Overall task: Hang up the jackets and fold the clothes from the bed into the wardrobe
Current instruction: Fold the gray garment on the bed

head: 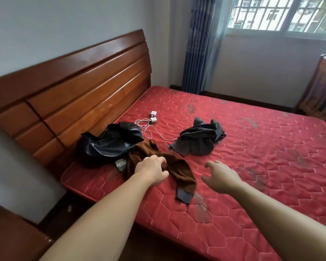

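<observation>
Three garments remain on the bed [252,166], none yet folded or hung, so I judge the task barely begun; the wardrobe is not in view. Count: one black leather-look jacket [109,144] crumpled near the headboard [73,87], one brown garment [179,170] with a grey cuff, lying partly over the jacket's edge, and one grey garment [198,142] apart toward the middle of the mattress. Two white chargers [153,116] with their tangled cable lie between the jacket and the grey garment. One small patterned item [120,164] shows just beside the brown garment; it is too small for me to identify. My left hand [152,168] has its fingers curled into the brown garment, gripping a bunch of it, though the fingertips are hidden from the camera, so the hold is probable, not certain. My right hand [220,176] hangs above the mattress near the same garment, fingers spread and relaxed, holding nothing. Remaining: everything, beginning, I judge, with the brown piece.
</observation>
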The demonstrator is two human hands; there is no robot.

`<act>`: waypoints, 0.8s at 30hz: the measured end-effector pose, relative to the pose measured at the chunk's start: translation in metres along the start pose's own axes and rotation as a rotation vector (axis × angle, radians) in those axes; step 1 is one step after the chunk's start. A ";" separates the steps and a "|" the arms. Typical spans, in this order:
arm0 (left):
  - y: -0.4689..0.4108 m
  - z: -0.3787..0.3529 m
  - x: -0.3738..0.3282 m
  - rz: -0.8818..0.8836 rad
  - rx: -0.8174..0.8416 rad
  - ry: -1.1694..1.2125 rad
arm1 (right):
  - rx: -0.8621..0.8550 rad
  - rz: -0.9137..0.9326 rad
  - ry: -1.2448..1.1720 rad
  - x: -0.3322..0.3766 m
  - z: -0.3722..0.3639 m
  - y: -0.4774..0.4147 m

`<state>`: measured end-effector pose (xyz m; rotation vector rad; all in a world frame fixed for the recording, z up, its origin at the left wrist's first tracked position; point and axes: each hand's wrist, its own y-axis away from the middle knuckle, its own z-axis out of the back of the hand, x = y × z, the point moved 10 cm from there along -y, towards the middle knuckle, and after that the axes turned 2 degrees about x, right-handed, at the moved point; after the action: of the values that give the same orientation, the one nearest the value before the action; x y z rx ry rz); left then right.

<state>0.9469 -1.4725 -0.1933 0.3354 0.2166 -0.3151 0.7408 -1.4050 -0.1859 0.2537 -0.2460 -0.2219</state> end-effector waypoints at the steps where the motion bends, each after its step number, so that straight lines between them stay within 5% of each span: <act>1: -0.012 0.001 -0.002 0.017 0.001 -0.004 | 0.001 0.012 -0.007 -0.005 0.002 -0.015; 13: -0.148 -0.023 -0.027 0.135 0.059 0.061 | 0.115 0.027 -0.086 -0.061 -0.014 -0.166; 24: -0.323 -0.099 -0.022 0.047 0.171 0.066 | 0.175 -0.150 -0.105 -0.110 -0.087 -0.299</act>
<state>0.8020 -1.7215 -0.3718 0.5192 0.2466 -0.2773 0.6050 -1.6408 -0.3728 0.4354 -0.3521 -0.3632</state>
